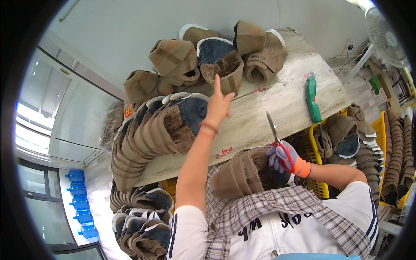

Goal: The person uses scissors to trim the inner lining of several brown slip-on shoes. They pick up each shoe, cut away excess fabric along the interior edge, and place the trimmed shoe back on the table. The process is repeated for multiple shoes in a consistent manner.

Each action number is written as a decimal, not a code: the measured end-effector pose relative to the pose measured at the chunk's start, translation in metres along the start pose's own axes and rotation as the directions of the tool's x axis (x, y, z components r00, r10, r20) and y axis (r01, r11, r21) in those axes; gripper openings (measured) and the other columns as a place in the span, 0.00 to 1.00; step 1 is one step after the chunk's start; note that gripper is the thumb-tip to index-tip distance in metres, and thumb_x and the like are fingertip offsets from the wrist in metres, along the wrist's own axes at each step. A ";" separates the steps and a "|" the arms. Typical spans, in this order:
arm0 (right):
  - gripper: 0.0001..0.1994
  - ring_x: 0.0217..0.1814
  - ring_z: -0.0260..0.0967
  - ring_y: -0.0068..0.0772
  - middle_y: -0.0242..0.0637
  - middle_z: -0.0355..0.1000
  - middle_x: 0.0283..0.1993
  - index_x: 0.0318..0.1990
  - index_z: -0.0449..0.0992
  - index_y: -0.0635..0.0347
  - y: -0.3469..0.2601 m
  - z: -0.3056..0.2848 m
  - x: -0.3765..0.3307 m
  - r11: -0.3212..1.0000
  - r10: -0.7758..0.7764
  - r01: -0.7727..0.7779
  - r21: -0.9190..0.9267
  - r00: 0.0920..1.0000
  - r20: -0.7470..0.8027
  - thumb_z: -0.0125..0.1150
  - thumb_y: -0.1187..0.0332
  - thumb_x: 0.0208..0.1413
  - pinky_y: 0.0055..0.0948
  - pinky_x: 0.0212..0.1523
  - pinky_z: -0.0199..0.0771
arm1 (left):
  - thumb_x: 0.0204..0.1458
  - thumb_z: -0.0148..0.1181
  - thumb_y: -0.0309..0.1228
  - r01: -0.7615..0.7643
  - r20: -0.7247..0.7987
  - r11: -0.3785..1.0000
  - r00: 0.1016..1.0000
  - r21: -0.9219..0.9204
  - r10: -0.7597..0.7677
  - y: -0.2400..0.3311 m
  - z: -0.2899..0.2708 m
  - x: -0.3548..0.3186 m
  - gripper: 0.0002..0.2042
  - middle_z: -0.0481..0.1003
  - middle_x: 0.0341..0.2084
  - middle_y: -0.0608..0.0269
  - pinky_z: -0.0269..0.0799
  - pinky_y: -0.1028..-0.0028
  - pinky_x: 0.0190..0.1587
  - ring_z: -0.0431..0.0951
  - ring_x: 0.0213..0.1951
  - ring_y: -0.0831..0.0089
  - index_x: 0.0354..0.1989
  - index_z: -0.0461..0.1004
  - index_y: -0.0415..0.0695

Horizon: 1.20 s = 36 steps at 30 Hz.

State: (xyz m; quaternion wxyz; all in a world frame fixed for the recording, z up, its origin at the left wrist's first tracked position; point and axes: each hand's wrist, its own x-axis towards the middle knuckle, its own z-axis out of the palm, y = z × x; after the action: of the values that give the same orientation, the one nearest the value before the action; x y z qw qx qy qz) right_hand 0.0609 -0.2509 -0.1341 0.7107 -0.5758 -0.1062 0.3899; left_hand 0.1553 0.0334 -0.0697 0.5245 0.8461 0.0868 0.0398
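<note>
My bare left hand (219, 105), with a red band at the wrist, reaches over the table with its index finger stretched out. The fingertip is at the near edge of a brown shoe upper (222, 65) with fleece and dark blue lining; whether it touches cannot be told. Scissors (273, 128) with red handles sit in my right hand (284, 158), which wears a grey and orange glove. Their blades point up and away. Below that hand, a nested stack of brown shoe uppers (238, 173) lies on my lap, its lined opening partly hidden by the glove.
More uppers (175, 56) are heaped at the table's (251, 117) far side, and a curved nested row (147, 134) lines its left. A green-handled tool (311, 97) lies at right. Yellow baskets (318, 186) of uppers stand beside me. A fan (385, 37) is far right.
</note>
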 end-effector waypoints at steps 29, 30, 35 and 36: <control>0.18 0.37 0.71 0.42 0.40 0.72 0.32 0.39 0.74 0.58 -0.107 0.075 0.043 -0.405 -0.097 0.335 -0.851 0.909 0.404 0.62 0.57 0.45 0.34 0.39 0.72 | 0.42 0.54 0.23 -0.143 -0.065 0.677 0.960 0.722 0.272 0.024 -0.063 -0.277 0.07 0.68 0.17 0.57 0.67 0.65 0.23 0.71 0.19 0.58 0.29 0.63 0.42; 0.17 0.38 0.71 0.41 0.40 0.72 0.33 0.39 0.74 0.58 -0.107 0.075 0.040 -0.404 -0.098 0.349 -0.846 0.903 0.419 0.62 0.58 0.44 0.33 0.39 0.72 | 0.42 0.54 0.23 -0.141 -0.056 0.662 0.962 0.736 0.267 0.027 -0.062 -0.276 0.07 0.68 0.17 0.57 0.68 0.65 0.23 0.71 0.19 0.58 0.29 0.63 0.42; 0.15 0.36 0.71 0.38 0.38 0.72 0.31 0.37 0.74 0.58 -0.125 0.091 0.023 -0.548 -0.073 0.373 -0.748 0.870 0.488 0.63 0.61 0.42 0.31 0.36 0.71 | 0.42 0.54 0.23 -0.107 -0.050 0.610 0.971 0.785 0.236 0.039 -0.064 -0.269 0.08 0.68 0.16 0.57 0.68 0.66 0.22 0.72 0.18 0.59 0.29 0.62 0.42; 0.14 0.35 0.71 0.37 0.37 0.72 0.30 0.36 0.74 0.57 -0.123 0.093 0.024 -0.569 -0.100 0.376 -0.731 0.851 0.515 0.62 0.61 0.42 0.30 0.35 0.70 | 0.42 0.54 0.23 -0.100 -0.053 0.605 0.972 0.790 0.229 0.039 -0.065 -0.268 0.08 0.68 0.16 0.56 0.68 0.66 0.22 0.72 0.18 0.59 0.29 0.62 0.42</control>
State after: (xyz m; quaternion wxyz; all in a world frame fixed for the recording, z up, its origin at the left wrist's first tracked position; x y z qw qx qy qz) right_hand 0.0741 -0.1703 -0.0007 -0.0700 -0.8054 -0.5865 -0.0499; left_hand -0.1142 0.0229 0.0005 0.0904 0.9883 0.0557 0.1092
